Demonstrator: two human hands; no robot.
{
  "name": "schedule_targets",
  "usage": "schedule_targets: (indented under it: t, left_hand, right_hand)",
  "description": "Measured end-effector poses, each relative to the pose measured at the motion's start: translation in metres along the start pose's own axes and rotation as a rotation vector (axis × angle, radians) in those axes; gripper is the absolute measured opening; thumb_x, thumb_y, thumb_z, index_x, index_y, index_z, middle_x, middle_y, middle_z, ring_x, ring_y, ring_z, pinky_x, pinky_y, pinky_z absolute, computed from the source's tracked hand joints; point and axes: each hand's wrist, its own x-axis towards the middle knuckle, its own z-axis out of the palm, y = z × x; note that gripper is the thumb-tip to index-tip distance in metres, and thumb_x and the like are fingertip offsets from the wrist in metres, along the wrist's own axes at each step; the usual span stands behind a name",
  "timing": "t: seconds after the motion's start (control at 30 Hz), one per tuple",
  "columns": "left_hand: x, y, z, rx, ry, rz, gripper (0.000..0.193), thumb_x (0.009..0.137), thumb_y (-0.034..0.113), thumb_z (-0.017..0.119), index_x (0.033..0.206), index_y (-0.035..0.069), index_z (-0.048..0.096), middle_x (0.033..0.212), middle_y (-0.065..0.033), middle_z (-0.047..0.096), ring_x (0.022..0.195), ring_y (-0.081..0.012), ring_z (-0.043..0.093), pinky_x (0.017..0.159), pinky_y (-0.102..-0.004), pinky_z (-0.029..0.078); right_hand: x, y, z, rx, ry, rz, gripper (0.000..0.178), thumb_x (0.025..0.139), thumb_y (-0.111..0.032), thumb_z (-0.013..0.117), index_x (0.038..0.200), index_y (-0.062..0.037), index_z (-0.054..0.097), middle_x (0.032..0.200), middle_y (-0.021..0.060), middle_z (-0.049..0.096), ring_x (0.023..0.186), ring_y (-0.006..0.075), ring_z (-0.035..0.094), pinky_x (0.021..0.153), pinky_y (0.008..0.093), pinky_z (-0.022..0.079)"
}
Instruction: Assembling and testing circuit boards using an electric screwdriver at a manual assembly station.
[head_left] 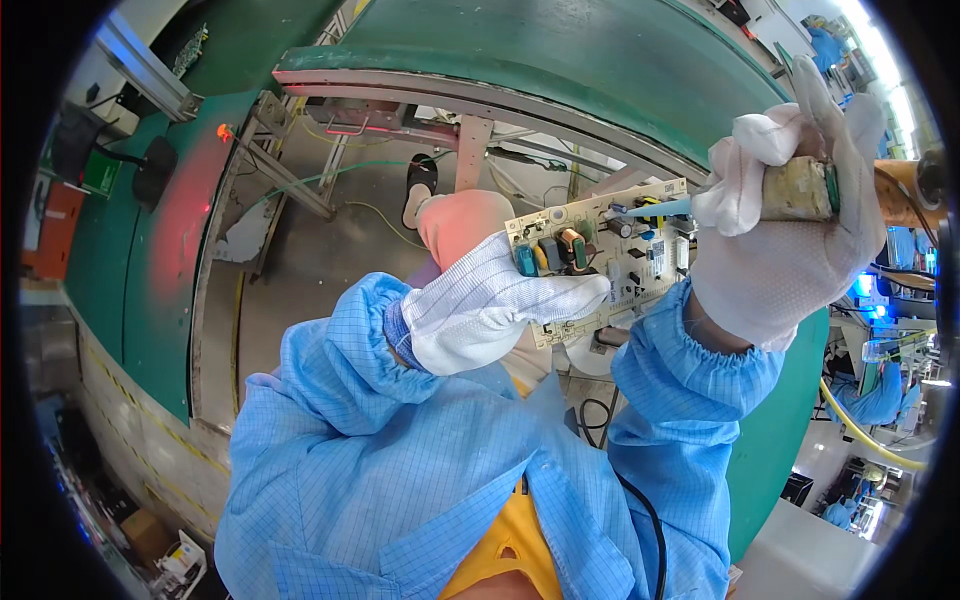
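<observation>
My left hand, in a white knit glove, grips a cream circuit board by its left edge, thumb across the top face. Coils, capacitors and black chips stand on the board, which is tilted in mid-air. My gloved right hand is raised at the board's right, fingers closed on a tool with a pale blue tapered tip. That tip reaches over the board's far part beside a round capacitor; whether it touches is unclear. A worn tan block with a green side also sits in this hand; its link to the tip is hidden.
Beyond the board runs a green bench with a metal edge rail. Another green worktop lies at the left. A copper-coloured cylinder and a yellow hose are at the right. A black cable hangs along my right sleeve.
</observation>
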Motion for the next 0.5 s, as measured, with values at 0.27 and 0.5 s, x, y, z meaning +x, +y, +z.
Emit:
schedule_targets:
  t: [0.27,0.5]
  left_hand:
    - [0.002,0.000,-0.003,0.050,0.010,0.014,0.046,0.087,0.016,0.071,0.128,0.001,0.055,0.113,-0.0045,0.065,0.103,-0.0122,0.059,0.092,-0.0278,0.048]
    - [-0.003,-0.002,-0.016,0.034,0.028,-0.004,0.042,0.089,0.017,0.069,0.125,0.001,0.057,0.115,-0.0051,0.064,0.102,-0.0116,0.059,0.091,-0.0279,0.047]
  right_hand:
    - [0.002,-0.013,-0.012,0.107,-0.010,0.142,0.033,0.097,-0.014,0.049,0.115,0.0104,0.060,0.081,0.0141,0.064,0.057,0.0172,0.060,0.044,0.0250,0.050]
    - [-0.001,0.003,-0.014,0.231,-0.002,0.088,0.033,0.097,-0.015,0.049,0.116,0.0099,0.060,0.081,0.0148,0.064,0.057,0.0173,0.060,0.045,0.0249,0.051]
